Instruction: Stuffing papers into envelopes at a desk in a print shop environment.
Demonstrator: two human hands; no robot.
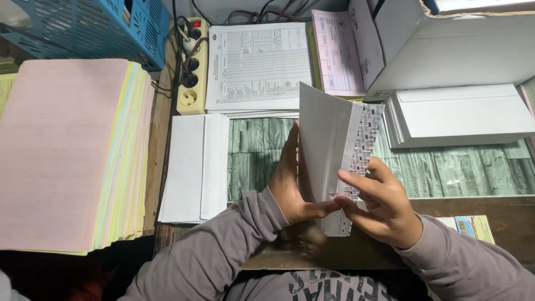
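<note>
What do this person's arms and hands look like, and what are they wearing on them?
Both arms are covered by long grey-brown sleeves of a soft, knit-looking top, ending at the wrists. The left hand and right hand are bare: no gloves, and no rings, watch or bracelets that I can see. The garment's chest carries pale block lettering, partly cut off by the frame's lower edge.

This is a small office desk given over to paperwork and mailing. A thick stack of pastel forms, pink on top with yellow and green edges below, fills the left side. Printed tabular sheets lie at the back beside a pink form, and white envelopes sit in piles on the left and the right of a green patterned desk surface. A power strip with plugged cables and a blue plastic basket crowd the far edge, next to an open white cardboard box.
</note>
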